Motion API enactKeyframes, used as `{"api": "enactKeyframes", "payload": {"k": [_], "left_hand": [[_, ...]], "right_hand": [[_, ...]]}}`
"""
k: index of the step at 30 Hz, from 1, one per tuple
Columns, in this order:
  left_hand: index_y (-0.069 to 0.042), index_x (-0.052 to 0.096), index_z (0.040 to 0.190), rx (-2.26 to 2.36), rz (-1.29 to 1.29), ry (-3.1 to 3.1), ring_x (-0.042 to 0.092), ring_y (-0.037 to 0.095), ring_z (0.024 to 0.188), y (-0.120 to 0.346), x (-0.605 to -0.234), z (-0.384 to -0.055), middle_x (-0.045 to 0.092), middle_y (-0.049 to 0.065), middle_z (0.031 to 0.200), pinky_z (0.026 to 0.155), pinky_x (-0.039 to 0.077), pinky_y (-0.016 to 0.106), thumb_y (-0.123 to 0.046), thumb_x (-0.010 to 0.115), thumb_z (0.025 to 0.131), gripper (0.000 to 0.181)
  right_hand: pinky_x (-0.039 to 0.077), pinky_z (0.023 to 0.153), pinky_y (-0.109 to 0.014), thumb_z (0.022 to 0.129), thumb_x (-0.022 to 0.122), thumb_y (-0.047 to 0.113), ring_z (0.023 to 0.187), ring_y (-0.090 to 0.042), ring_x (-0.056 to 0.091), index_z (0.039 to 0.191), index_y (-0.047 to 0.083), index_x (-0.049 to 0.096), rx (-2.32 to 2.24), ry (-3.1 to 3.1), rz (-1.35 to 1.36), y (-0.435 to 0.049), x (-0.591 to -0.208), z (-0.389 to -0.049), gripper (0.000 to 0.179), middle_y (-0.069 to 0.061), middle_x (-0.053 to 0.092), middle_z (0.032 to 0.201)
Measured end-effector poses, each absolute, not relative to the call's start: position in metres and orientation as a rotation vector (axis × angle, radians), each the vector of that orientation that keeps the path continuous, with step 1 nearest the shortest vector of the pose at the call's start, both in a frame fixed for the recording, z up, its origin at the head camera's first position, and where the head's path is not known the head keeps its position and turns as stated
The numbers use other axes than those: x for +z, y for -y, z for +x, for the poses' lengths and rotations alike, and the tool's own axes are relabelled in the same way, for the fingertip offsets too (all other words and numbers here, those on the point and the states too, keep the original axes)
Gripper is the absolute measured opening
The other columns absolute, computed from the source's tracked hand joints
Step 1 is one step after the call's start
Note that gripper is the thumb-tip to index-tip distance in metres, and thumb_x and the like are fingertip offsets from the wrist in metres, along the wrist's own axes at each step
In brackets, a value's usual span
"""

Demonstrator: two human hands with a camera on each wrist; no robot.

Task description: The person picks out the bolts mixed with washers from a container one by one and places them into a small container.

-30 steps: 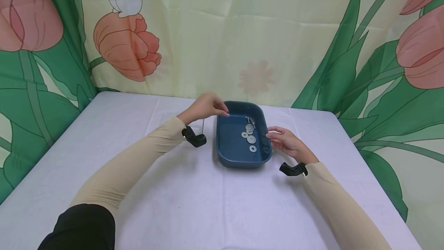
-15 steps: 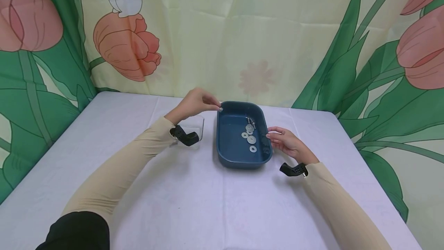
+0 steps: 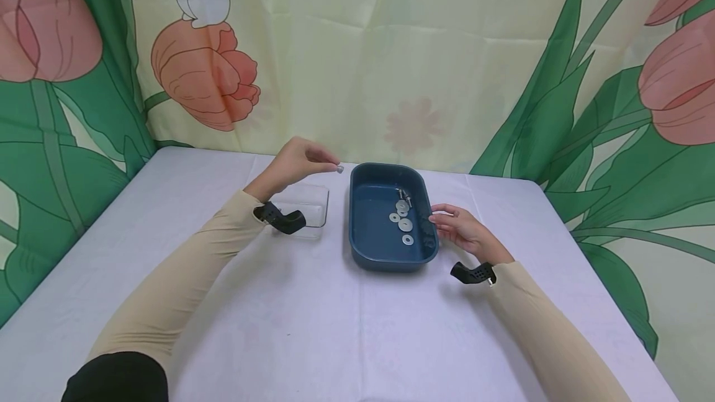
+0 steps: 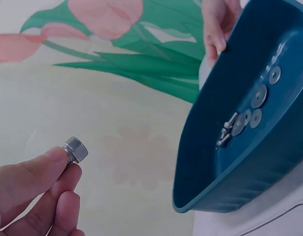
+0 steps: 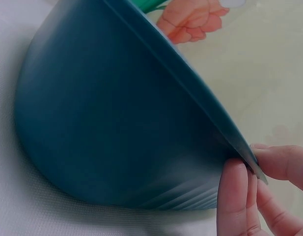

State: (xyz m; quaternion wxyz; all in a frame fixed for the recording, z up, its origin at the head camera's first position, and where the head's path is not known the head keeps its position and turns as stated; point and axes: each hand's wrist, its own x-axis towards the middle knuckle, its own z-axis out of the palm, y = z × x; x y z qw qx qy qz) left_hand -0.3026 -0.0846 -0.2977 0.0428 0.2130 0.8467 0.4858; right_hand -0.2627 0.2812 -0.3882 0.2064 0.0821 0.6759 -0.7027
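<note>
Where a pale yellow fabric backdrop printed with large pink tulips closes off the far side, it meets a table covered in white cloth. Near the table's far edge sits a deep blue rectangular tray with rounded corners, its longer sides running near to far. Just left of it lies a clear rectangular plastic box; the left wrist and a black wrist camera block part of it, and its contents cannot be told. The right hand pinches the tray's right rim, thumb on one side and fingers on the other. The left hand, left of the tray's far end, has thumb and forefinger closed together on a bolt. Inside the tray, toward the right, lie five flat round silver washers, with small silver screws beyond them at the far end. The silver metal bolt is held outside the tray's left rim, threaded shank between the fingertips, cylindrical head pointing right, its long axis tilted in the left wrist view.
</note>
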Motion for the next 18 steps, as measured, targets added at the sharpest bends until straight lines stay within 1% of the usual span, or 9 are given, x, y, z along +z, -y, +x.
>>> {"api": "enactKeyframes", "payload": {"k": [7, 12, 18], "left_hand": [[-0.007, 0.072, 0.104, 1.574, 0.511, -2.577, 0.064, 0.019, 0.099, 0.099, -0.299, -0.301, 0.071, 0.009, 0.102, 0.094, 0.049, 0.039, -0.017, 0.072, 0.083, 0.024], [-0.007, 0.070, 0.107, 1.617, 0.442, -2.564, 0.063, 0.021, 0.102, 0.112, -0.304, -0.300, 0.071, 0.008, 0.102, 0.098, 0.046, 0.042, -0.019, 0.071, 0.084, 0.026], [-0.006, 0.069, 0.110, 1.663, 0.347, -2.545, 0.061, 0.020, 0.106, 0.130, -0.315, -0.297, 0.072, 0.000, 0.099, 0.102, 0.043, 0.043, -0.023, 0.070, 0.084, 0.030]], "right_hand": [[0.054, 0.069, -0.017, 0.091, 0.058, 0.006, 0.075, -0.006, 0.064, 0.113, 0.012, 0.047, -1.952, -1.891, 0.232, -0.281, -0.388, -0.263, 0.025, 0.006, 0.068, 0.085], [0.054, 0.069, -0.016, 0.091, 0.058, 0.007, 0.075, -0.006, 0.064, 0.114, 0.012, 0.048, -1.948, -1.894, 0.230, -0.281, -0.388, -0.263, 0.026, 0.006, 0.069, 0.085], [0.054, 0.069, -0.016, 0.092, 0.058, 0.006, 0.075, -0.006, 0.064, 0.113, 0.012, 0.048, -1.957, -1.876, 0.213, -0.282, -0.388, -0.262, 0.024, 0.005, 0.069, 0.086]]}}
